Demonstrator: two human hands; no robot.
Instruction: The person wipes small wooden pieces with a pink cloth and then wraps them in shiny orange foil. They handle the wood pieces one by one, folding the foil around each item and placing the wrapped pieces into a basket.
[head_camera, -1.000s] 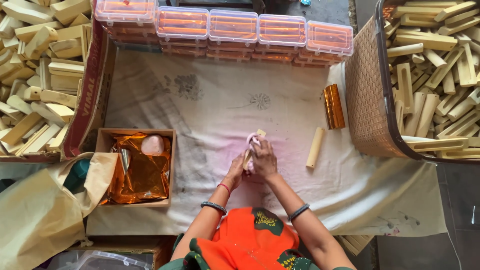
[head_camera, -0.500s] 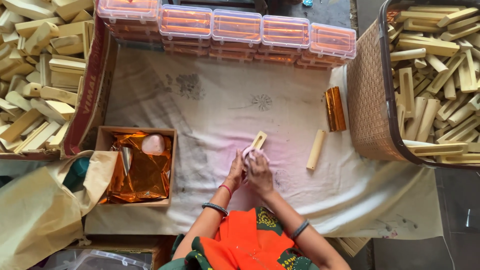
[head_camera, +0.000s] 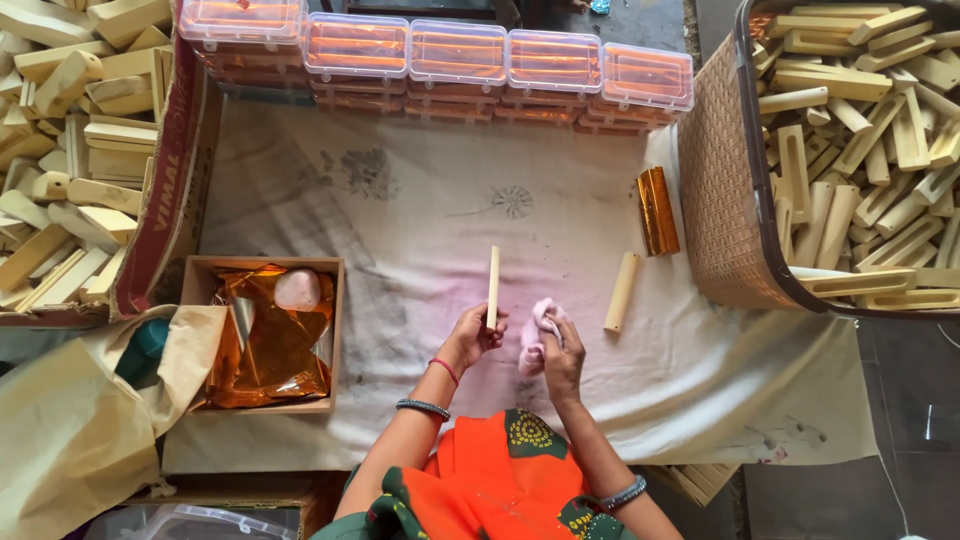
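Note:
My left hand (head_camera: 471, 338) grips the near end of a long pale wooden stick (head_camera: 493, 284), which points away from me over the white cloth (head_camera: 400, 230). Beside it, my right hand (head_camera: 561, 350) is closed on a crumpled pink rag (head_camera: 535, 334). The two hands are a little apart, the rag off the stick. A second pale wooden piece (head_camera: 621, 291) lies on the cloth just right of my right hand. A shiny orange-gold wrapped bar (head_camera: 658, 211) lies farther back on the right.
A brown woven basket (head_camera: 722, 190) full of wooden pieces stands at the right. A cardboard box (head_camera: 165, 190) of similar pieces is at the left. Clear plastic boxes (head_camera: 455, 60) line the back. A small carton (head_camera: 262, 266) holds orange foil and a pinkish lump.
The hands were together, rubbing the stick with the rag. Now they have separated: the left hand holds the stick pointing straight out, and the right hand with the rag has moved off to the right.

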